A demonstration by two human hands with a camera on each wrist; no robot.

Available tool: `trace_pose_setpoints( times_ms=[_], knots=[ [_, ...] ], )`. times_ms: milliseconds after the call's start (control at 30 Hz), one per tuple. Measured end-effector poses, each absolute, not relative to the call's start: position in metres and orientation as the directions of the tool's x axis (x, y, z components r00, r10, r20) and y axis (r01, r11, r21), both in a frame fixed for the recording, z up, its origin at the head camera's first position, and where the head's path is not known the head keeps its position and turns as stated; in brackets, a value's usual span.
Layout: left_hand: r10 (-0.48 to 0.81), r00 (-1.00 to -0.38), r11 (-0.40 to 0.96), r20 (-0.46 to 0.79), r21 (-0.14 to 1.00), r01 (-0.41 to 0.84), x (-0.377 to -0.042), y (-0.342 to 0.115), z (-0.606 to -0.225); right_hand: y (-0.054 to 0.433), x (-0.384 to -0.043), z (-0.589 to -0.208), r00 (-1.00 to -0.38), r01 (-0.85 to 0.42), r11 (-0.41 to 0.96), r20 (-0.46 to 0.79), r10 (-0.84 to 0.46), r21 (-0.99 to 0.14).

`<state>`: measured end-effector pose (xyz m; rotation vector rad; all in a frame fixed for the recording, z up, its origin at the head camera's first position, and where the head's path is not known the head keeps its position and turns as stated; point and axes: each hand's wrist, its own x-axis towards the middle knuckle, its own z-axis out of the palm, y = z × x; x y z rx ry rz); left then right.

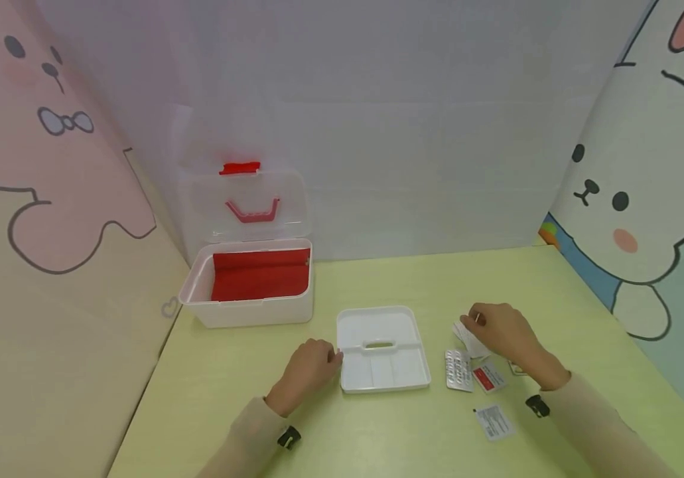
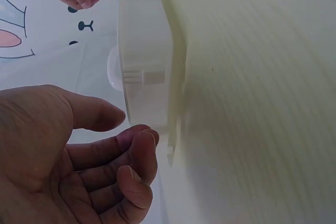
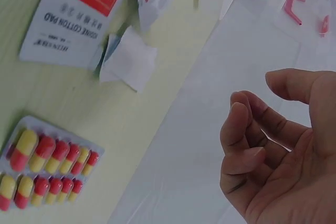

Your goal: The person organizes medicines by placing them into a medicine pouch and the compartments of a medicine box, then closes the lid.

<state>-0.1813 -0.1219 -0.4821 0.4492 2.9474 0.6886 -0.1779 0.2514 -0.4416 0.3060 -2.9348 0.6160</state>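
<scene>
My left hand (image 1: 308,372) is at the left edge of a white divided tray (image 1: 380,322). In the left wrist view its thumb and index fingertips are right at the tray's rim, the other fingers loosely curled. My right hand (image 1: 504,332) hovers over some small white packets (image 1: 470,342), holding nothing, thumb and fingertips apart in the right wrist view. Close by lie a silver blister pack (image 1: 458,370) and a red-and-white iodine cotton pad sachet (image 1: 489,377). A blister of red-and-yellow capsules (image 3: 50,166) is partly hidden under my right arm in the head view.
A white box (image 1: 252,313) with a raised clear lid (image 1: 198,206) and red inner tray (image 1: 261,275) stands at the back left. Another printed sachet (image 1: 493,423) lies nearer me. White sheeting (image 1: 407,133) rises behind the table, with cartoon-printed panels on both sides.
</scene>
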Motion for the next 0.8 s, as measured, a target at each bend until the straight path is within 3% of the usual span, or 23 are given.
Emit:
trace_pose_setpoints(
  times_ms=[800],
  knots=[
    [0.328,-0.944,0.84,0.039,0.446,0.31,-0.179,-0.113,-0.496,0.311,-0.167,-0.457,-0.999,-0.019,0.921,-0.036,-0.036,-0.388]
  ],
)
